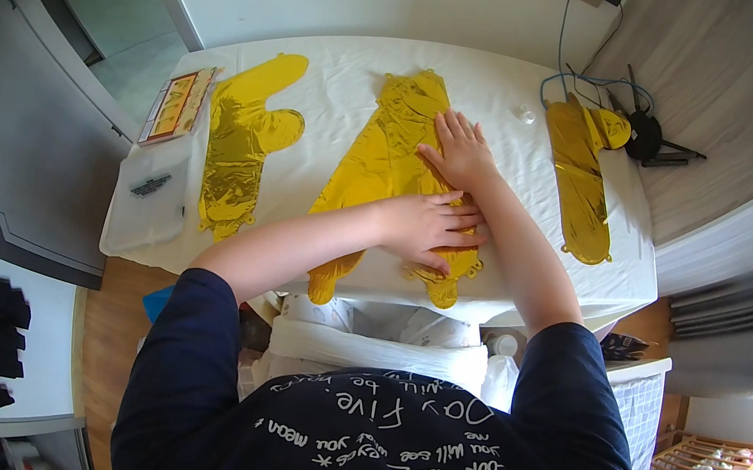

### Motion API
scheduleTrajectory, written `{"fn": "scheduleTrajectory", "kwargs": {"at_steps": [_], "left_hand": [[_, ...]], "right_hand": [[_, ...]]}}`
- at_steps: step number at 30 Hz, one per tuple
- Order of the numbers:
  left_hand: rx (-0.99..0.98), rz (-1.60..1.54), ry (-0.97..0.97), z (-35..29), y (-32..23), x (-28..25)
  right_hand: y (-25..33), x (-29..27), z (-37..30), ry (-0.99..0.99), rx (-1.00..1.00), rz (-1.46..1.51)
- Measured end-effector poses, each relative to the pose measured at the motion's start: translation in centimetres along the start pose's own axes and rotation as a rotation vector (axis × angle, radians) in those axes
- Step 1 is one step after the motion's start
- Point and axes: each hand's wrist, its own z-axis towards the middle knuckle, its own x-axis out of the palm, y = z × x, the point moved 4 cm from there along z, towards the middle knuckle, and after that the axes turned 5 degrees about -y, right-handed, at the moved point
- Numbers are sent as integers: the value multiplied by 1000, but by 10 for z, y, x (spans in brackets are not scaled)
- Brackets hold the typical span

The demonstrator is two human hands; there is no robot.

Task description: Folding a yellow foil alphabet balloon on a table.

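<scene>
A gold foil balloon shaped like a letter A lies flat and crinkled on the white-covered table in front of me. My left hand rests on its lower right leg, palm down with the fingers spread toward the right. Farther up, my right hand lies flat on the balloon's right edge, its fingers stretched out and pointing away from me. To the left is a gold foil balloon shaped like a letter F. Another gold foil balloon, long and partly folded at its top, lies to the right.
A white cloth covers the table. At its left edge lie a flat printed package and a clear plastic bag. A black device with antennas and cables stands at the far right corner. A small clear object sits near the back.
</scene>
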Motion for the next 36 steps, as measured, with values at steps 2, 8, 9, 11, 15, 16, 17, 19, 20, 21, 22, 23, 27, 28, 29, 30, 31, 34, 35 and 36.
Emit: {"fn": "scheduleTrajectory", "kwargs": {"at_steps": [2, 8, 9, 11, 15, 16, 17, 19, 20, 21, 22, 23, 27, 28, 29, 30, 31, 34, 35, 36], "left_hand": [[-2, -96, 121, 7, -6, -2], [-74, -218, 74, 5, -20, -6], [-112, -223, 119, 5, -22, -11], [-111, -213, 115, 3, -23, -7], [-127, -121, 126, 5, -32, -14], [-130, -121, 128, 7, -37, -14], [-110, -251, 107, 10, -48, -14], [-110, -488, 93, 10, -78, -22], [-118, -491, 95, 5, -93, -28], [-131, -682, 63, -3, -108, -38], [-140, -875, 27, -12, -121, -41], [-156, -876, 23, -24, -132, -38], [-656, -1563, -151, -90, -153, 2], [-934, -1697, -183, -113, -154, 20], [-953, -1691, -206, -132, -156, 32], [-1167, -1732, -324, -155, -155, 48], [-1376, -1765, -441, -170, -155, 52], [-1607, -1441, -704, -203, -148, 41], [-1616, -1433, -719, -209, -146, 37], [-1665, -1311, -730, -215, -140, 31]], "right_hand": [[-3, 0, -2, -12, 3, 6], [-3, 0, 4, 3, -2, 4], [-2, 0, 6, -13, -19, -6], [-2, 0, 6, -5, -9, 1], [-3, 2, 3, 6, -4, 7], [-4, 2, 3, 6, -7, 11], [-5, 2, 2, 7, -2, 15], [-4, 5, 0, 12, -3, 28], [-6, 4, -1, -2, 1, 23], [-3, 2, 0, -18, -6, 21], [-2, 1, 0, -15, -18, 27], [-1, 1, 0, -14, -10, 20], [-7, 7, 4, -2, 9, -13], [-4, 8, 4, 1, -12, -5], [-2, 6, 4, 12, -4, 0], [-2, 5, 5, 22, 6, 4], [-5, 7, 4, 17, 13, -10], [-7, 8, 4, 25, 24, 14], [-5, 8, 4, 23, 8, 20], [-6, 7, 3, 27, 20, 21]]}}
